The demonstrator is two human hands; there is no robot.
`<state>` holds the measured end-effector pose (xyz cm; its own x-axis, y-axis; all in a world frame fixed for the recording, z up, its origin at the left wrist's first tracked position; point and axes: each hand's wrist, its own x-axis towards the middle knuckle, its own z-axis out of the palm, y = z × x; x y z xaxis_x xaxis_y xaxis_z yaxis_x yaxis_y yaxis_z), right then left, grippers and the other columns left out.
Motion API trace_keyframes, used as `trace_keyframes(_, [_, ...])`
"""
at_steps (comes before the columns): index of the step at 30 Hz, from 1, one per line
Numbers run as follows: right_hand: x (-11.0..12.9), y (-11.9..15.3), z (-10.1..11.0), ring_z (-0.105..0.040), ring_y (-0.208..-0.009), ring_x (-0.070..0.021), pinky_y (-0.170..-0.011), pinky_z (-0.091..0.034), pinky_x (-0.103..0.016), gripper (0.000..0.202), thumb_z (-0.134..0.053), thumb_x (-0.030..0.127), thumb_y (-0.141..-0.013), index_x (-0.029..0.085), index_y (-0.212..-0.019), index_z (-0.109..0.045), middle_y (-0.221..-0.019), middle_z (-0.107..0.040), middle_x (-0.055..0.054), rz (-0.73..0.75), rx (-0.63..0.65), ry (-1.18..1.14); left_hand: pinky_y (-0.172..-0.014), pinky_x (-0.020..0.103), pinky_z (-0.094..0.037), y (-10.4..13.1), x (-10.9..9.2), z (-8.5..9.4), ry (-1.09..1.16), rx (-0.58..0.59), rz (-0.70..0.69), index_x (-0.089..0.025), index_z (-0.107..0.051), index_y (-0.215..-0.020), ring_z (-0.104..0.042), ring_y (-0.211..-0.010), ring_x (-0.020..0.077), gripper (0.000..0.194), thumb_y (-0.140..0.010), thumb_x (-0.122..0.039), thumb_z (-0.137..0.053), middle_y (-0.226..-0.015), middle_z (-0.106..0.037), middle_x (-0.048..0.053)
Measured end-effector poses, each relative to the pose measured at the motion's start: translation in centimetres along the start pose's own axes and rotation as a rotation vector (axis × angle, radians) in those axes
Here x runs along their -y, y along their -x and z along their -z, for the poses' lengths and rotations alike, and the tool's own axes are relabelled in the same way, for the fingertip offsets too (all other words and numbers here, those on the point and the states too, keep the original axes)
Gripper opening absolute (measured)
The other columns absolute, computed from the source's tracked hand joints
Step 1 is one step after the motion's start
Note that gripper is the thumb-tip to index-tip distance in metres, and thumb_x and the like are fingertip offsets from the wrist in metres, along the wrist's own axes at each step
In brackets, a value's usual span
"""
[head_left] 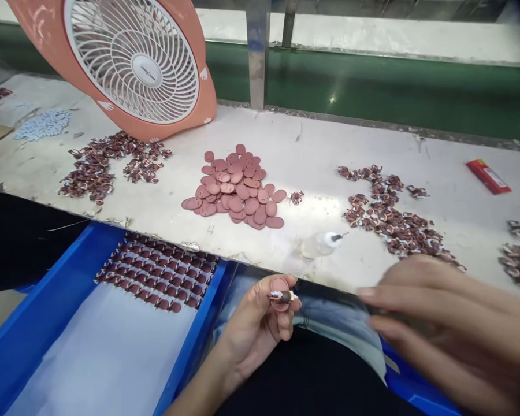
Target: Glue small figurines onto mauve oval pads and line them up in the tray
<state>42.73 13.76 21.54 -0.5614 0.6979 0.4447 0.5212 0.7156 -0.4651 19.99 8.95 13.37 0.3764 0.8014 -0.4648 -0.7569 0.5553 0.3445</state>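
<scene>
Low over my lap, my left hand [264, 315] pinches a pinkish-brown oval disc [279, 284] with a small dark-brown figure lying across it; white and yellowish bits show on the figure. My right hand [455, 323], smeared by motion, is at the right with its fingers stretched out and nothing visible in them. Just beyond it lies a pile of small brown figures [394, 222]. A heap of pinkish oval discs [238, 188] rests mid-table. Near the table's front edge, a clear squeeze bottle [320, 245] with a thin dark nozzle lies on its side.
An orange fan [147, 69] stands at the back left, beside more brown pieces [91, 167] and small pale-blue pieces [43, 124]. Below the table edge, a blue tray [65, 277] holds rows of disc-and-figure pieces on white sheeting. A red packet [489, 177] lies far right.
</scene>
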Motion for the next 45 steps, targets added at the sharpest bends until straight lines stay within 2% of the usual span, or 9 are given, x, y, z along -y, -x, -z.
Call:
trace_keyframes(2, [2.2, 0.2, -2.6, -0.063, -0.074, -0.0068, -0.066, -0.053, -0.015, 0.015, -0.06, 0.015, -0.095, 0.014, -0.107, -0.067, -0.082, -0.066, -0.003, -0.027, 0.01, -0.244, -0.047, 0.012, -0.043, 0.3, 0.3, 0.0, -0.023, 0.007, 0.012, -0.017, -0.076, -0.094, -0.052, -0.049, 0.004, 0.046, -0.068, -0.054, -0.084, -0.063, -0.065, -0.001])
trace_keyframes(6, [2.4, 0.2, -4.9, -0.06, -0.074, -0.0048, -0.071, -0.051, -0.014, 0.029, -0.065, 0.016, -0.092, 0.019, -0.121, -0.064, -0.084, -0.065, 0.002, -0.125, 0.039, -0.422, -0.05, 0.012, -0.047, 1.0, 0.8, -0.1, -0.061, 0.028, 0.001, -0.016, -0.075, -0.08, -0.053, -0.05, 0.0041, 0.037, -0.072, -0.052, -0.082, -0.061, -0.063, -0.002])
trace_keyframes(14, [2.8, 0.6, -4.7, -0.056, -0.07, -0.0037, -0.063, -0.047, -0.013, 0.035, -0.065, 0.013, -0.092, 0.027, -0.124, -0.063, -0.083, -0.063, 0.004, -0.16, 0.059, -0.48, -0.05, 0.013, -0.048, 1.5, 0.9, -0.8, -0.11, 0.035, -0.019, -0.016, -0.071, -0.07, -0.052, -0.048, 0.0045, 0.039, -0.071, -0.053, -0.081, -0.055, -0.055, -0.004])
trace_keyframes(21, [2.9, 0.4, -5.3, -0.058, -0.067, -0.0049, -0.062, -0.048, -0.015, 0.028, -0.065, 0.011, -0.091, 0.023, -0.117, -0.066, -0.077, -0.064, 0.003, -0.151, 0.053, -0.49, -0.05, 0.013, -0.048, 1.4, 0.9, -0.5, -0.15, 0.067, -0.03, -0.015, -0.075, -0.084, -0.051, -0.049, 0.0041, 0.041, -0.075, -0.055, -0.078, -0.063, -0.059, -0.001])
trace_keyframes(26, [3.2, 0.2, -5.6, -0.057, -0.06, -0.0056, -0.056, -0.048, -0.016, 0.017, -0.064, 0.011, -0.091, 0.017, -0.106, -0.067, -0.074, -0.065, 0.001, -0.108, -0.02, -0.422, -0.048, 0.016, -0.049, 1.3, 0.8, -0.3, -0.207, 0.068, -0.015, -0.017, -0.074, -0.107, -0.055, -0.052, 0.0069, 0.059, -0.073, -0.065, -0.074, -0.076, -0.066, 0.003])
trace_keyframes(29, [3.4, 0.3, -6.4, -0.06, -0.064, -0.0074, -0.058, -0.05, -0.017, 0.018, -0.065, 0.006, -0.087, 0.015, -0.103, -0.066, -0.076, -0.066, -0.001, -0.044, -0.16, -0.241, -0.052, 0.019, -0.052, 1.7, 1.0, -0.3, -0.265, -0.069, -0.198, -0.021, -0.072, -0.109, -0.057, -0.057, 0.0086, 0.057, -0.069, -0.061, -0.08, -0.083, -0.068, 0.003])
trace_keyframes(33, [3.5, 0.6, -7.8, -0.058, -0.063, -0.0106, -0.059, -0.05, -0.023, 0.028, -0.07, 0.003, -0.083, 0.012, -0.109, -0.064, -0.076, -0.068, -0.003, 0.099, -0.272, 0.005, -0.053, 0.017, -0.048, 2.4, 1.4, -0.5, -0.36, -0.251, -0.518, -0.023, -0.073, -0.088, -0.054, -0.058, 0.0076, 0.036, -0.062, -0.04, -0.091, -0.072, -0.064, -0.003])
trace_keyframes(38, [3.5, 0.4, -9.5, -0.058, -0.063, -0.0127, -0.055, -0.047, -0.026, 0.028, -0.07, 0.002, -0.083, 0.007, -0.109, -0.065, -0.077, -0.069, -0.006, 0.197, -0.275, 0.046, -0.062, 0.019, -0.051, 2.5, 1.3, -0.6, -0.437, -0.287, -0.573, -0.022, -0.071, -0.081, -0.059, -0.067, 0.0097, 0.028, -0.064, -0.033, -0.091, -0.08, -0.068, 0.0])
trace_keyframes(45, [3.4, -0.2, -10.9, -0.056, -0.061, -0.0126, -0.055, -0.045, -0.028, 0.031, -0.073, 0.004, -0.08, 0.007, -0.11, -0.065, -0.074, -0.068, -0.004, 0.218, -0.227, 0.029, -0.047, 0.018, -0.045, 2.3, 1.0, 0.0, -0.361, -0.402, -0.541, -0.02, -0.067, -0.08, -0.05, -0.052, 0.0062, 0.026, -0.073, -0.039, -0.084, -0.072, -0.061, -0.004])
